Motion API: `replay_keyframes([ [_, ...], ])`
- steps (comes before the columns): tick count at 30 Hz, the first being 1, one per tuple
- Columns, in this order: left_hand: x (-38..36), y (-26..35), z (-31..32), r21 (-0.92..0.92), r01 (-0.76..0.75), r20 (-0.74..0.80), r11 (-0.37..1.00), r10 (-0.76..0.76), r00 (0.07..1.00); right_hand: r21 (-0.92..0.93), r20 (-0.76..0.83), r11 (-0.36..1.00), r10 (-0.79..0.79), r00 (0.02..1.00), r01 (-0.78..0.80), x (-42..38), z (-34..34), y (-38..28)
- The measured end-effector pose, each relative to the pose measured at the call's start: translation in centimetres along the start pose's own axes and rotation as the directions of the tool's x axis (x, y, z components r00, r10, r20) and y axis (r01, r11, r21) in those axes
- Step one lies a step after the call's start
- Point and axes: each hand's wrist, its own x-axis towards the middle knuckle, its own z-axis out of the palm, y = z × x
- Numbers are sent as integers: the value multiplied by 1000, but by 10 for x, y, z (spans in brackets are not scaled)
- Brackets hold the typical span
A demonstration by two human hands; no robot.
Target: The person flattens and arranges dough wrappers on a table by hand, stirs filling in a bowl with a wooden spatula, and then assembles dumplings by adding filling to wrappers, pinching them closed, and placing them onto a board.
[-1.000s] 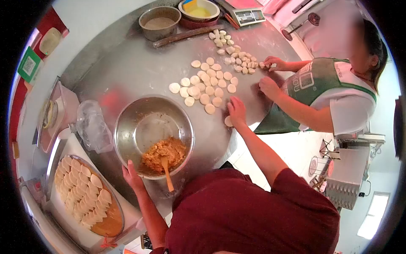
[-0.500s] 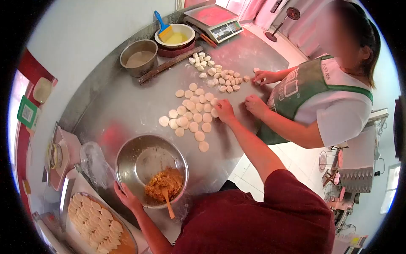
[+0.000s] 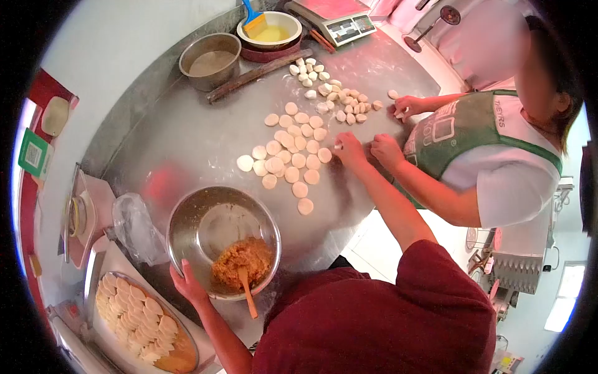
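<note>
My left hand (image 3: 189, 284) grips the near-left rim of a large metal bowl (image 3: 187, 218). Orange-brown filling (image 3: 240, 258) lies in the bowl, with a wooden spoon (image 3: 248, 293) stuck in it, its handle over the near rim. To the right of the flat dough rounds (image 3: 274, 164) on the metal table, my right hand (image 3: 352, 151) is closed. A pale edge of a dough round (image 3: 338, 146) shows at its fingertips; the rest is hidden by the fingers.
Across the table, a co-worker's hands (image 3: 387, 151) are close to my right hand, beside small dough pieces (image 3: 349, 103). A rolling pin (image 3: 258, 75), pot (image 3: 210, 62), brush (image 3: 254, 22) and scale (image 3: 349, 28) stand behind. A tray (image 3: 187, 358) of dough wrappers lies lower left.
My right hand has drawn back from the group of flat dough rounds, and one round from its right edge is gone. My left hand stays at the bowl. The view has shifted slightly.
</note>
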Motion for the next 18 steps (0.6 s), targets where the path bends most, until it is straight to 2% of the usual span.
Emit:
replay_keyframes([
  [1,1,-3,-1,-5,-27,5,1000,27,1000,378,106,914,113,988,-145,-19,-3,3],
  [2,3,-8,-1,-11,-54,12,998,54,998,678,244,673,175,954,-297,-39,-5,5],
  [5,0,-3,-1,33,-85,-9,996,86,996,684,261,653,198,945,-326,-106,13,15],
  [6,-1,0,1,50,-91,-20,995,92,996,490,227,831,170,959,-263,-117,13,22],
  [7,0,-2,0,12,-91,0,996,91,996,259,204,948,134,970,-185,-127,11,25],
  [8,3,-7,1,-30,-86,17,996,86,996,3,192,996,91,977,-94,-132,7,29],
  [11,-2,-4,-1,-62,-106,33,992,108,994,-261,62,963,-60,996,74,-148,-4,4],
  [14,4,-16,1,-100,-141,18,985,144,989,-291,-4,892,-364,932,347,-142,3,-2],
  [17,6,-22,-2,-170,-97,59,981,109,992,-319,-49,878,-390,920,356,-134,21,12],
  [18,4,-21,-2,-194,-67,81,979,84,993,-332,-17,890,-337,941,313,-132,25,18],
])
